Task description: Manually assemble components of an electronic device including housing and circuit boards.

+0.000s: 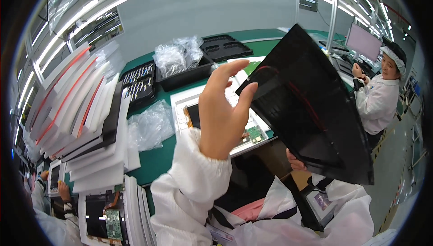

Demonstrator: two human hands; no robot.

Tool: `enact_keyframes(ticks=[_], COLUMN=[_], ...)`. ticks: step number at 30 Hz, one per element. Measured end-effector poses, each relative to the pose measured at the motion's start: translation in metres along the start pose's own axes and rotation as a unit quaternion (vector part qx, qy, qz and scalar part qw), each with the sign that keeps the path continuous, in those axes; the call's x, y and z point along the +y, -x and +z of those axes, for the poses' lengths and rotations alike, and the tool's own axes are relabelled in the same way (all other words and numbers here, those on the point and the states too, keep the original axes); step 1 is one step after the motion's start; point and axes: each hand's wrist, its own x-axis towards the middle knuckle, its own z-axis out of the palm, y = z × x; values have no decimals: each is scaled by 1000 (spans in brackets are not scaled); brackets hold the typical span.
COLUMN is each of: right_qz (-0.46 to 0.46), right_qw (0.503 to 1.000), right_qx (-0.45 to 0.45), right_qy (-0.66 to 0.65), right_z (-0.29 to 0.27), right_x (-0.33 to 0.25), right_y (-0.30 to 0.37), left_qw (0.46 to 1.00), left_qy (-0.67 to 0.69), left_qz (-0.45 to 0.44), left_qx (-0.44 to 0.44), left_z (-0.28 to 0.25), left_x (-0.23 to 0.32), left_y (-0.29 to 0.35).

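Observation:
A large black rectangular panel [311, 106], with a glossy face and a thin red curve showing on it, is held up and tilted in front of me on the right. My right hand [296, 160] grips its lower edge; only some fingers show, the rest being hidden behind the panel. Beside the panel's left corner, my left hand [224, 110] is raised with thumb and fingers apart, holding nothing. Its thumb overlaps the panel in the picture; whether they touch I cannot tell. Below and behind lies a white frame [180, 106] with a green circuit board [256, 134].
On the green table [164, 155] are a clear plastic bag [151, 124], a black bin [180, 80] of bags and a black parts tray [139, 81]. Foam sheets [90, 124] pile up at left above stacked white framed units [106, 214]. Co-workers are at right [381, 92] and lower left.

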Motion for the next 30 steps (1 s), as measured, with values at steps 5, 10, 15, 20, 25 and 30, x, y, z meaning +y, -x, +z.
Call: enact_keyframes(ticks=[5,10,15,20,25,30], right_qz=[-25,-15,69,-228,-297,-319], right_qw=[998,991,997,820,751,701], right_qx=[8,-132,-45,495,522,529], right_qy=[-49,1,-10,175,273,357], right_z=[-5,-22,-37,22,-27,-31], right_x=[1,-26,-80,-103,-150,-180], right_y=[-8,-21,-20,-16,-28,-41], left_qw=[997,985,989,949,916,825], left_qy=[-46,-162,-133,103,208,463], left_qz=[-40,13,-53,-277,-336,-324], left_qx=[-55,-57,-28,-106,-63,-1], left_z=[-9,-4,-21,-37,-59,-79], left_x=[-12,-40,-52,-53,-80,-94], left_y=[-15,-33,-52,-63,-47,-29])
